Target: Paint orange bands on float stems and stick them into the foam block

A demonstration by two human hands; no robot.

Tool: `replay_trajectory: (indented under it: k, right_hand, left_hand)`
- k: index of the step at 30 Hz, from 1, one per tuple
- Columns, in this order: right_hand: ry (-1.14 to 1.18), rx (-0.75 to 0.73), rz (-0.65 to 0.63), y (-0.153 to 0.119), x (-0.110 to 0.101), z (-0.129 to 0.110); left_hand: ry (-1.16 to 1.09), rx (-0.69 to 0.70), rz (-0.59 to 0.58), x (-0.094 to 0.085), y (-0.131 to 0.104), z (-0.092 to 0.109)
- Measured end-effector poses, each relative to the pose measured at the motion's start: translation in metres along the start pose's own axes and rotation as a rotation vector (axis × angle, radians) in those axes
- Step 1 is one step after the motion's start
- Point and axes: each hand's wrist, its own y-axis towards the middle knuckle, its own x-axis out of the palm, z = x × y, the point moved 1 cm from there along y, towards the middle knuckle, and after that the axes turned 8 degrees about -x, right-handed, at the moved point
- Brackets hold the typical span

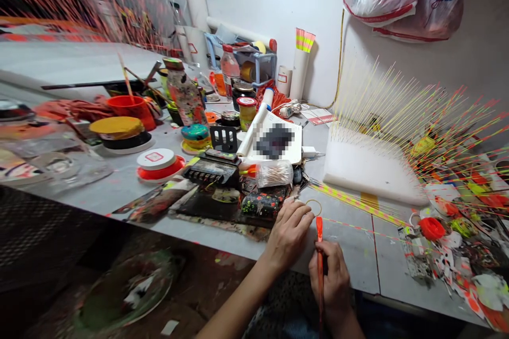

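Note:
My right hand (332, 275) is closed around a paintbrush (319, 259), held upright with its bristle end coated in orange. My left hand (288, 233) rests at the right end of a paint-spattered black roller device (262, 204), fingers together and curled; what they grip, if anything, is hidden. A thin yellowish ring (315, 206) shows just past its fingertips. From near the brush tip, a slender stick with orange and yellow bands (361, 229) runs off to the right. Behind it lies a bundle of similar striped sticks (358, 203).
At right, a white foam block (369, 169) bristles with thin sticks, beside paint-crusted clutter (449, 254). Paint jars, a white-lidded tub (156, 161), a spattered bottle (185, 92) and an orange cup (131, 111) stand left. A cotton swab pack (274, 175) sits on the device.

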Motion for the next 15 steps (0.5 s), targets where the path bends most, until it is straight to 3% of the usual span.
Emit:
replay_trajectory:
  k: [15]
  right_hand:
    - [0.013,-0.015,0.048,0.0008,-0.0047,-0.0028]
  left_hand:
    - [-0.027,-0.013,-0.019,0.0019,-0.0031,-0.0030]
